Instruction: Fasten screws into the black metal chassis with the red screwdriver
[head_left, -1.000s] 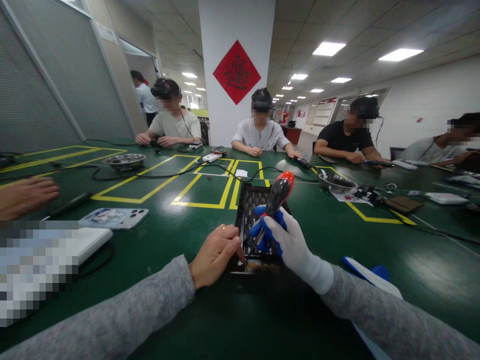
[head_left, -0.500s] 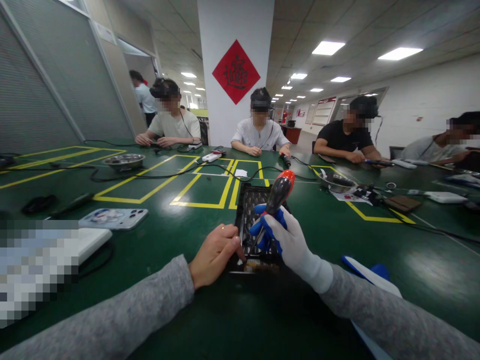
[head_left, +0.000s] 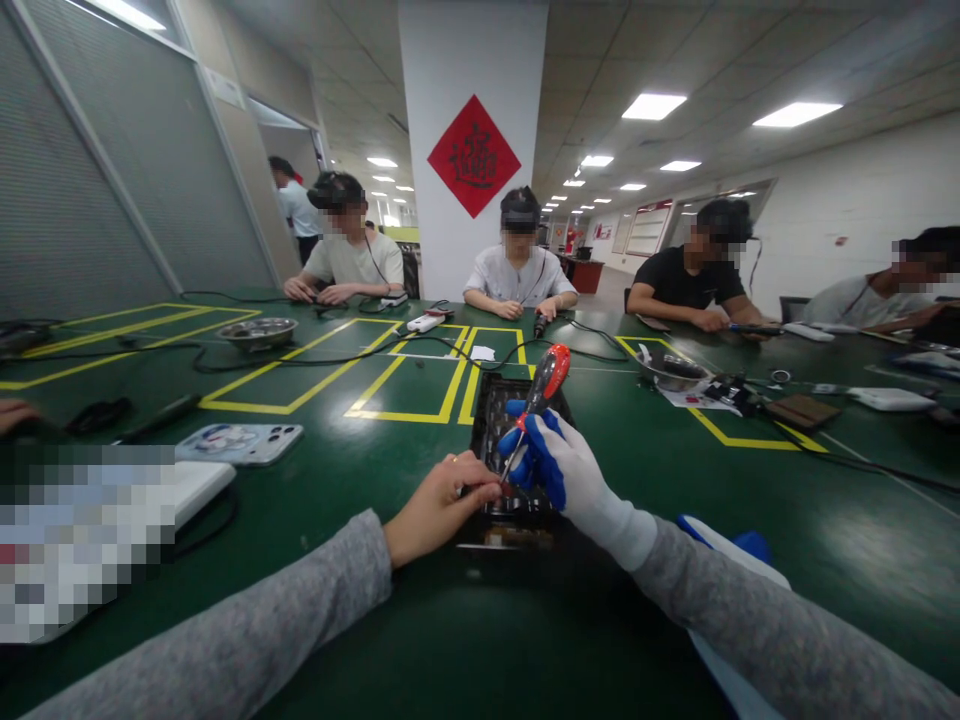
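Observation:
My right hand (head_left: pixel 564 470), in a white glove with blue fingers, grips a screwdriver (head_left: pixel 538 392) with a red and black handle, its shaft pointing down and left. My bare left hand (head_left: pixel 442 505) has its fingers pinched together beside the screwdriver tip, over the near end of a black tray-like part (head_left: pixel 491 405) lying on the green table (head_left: pixel 390 440). What the left fingers pinch is too small to make out. Both forearms wear grey sleeves.
A phone (head_left: pixel 240 442) lies face down at left, beside a white pad (head_left: pixel 191 485). A spare white and blue glove (head_left: pixel 731 550) lies at right. Metal bowls (head_left: pixel 255 332) (head_left: pixel 667 370), cables and yellow tape outlines cross the table. Several people sit along the far side.
The screwdriver has tilted lower and its tip has moved down toward my left fingers. My left hand has shifted slightly forward. The view has dipped a little.

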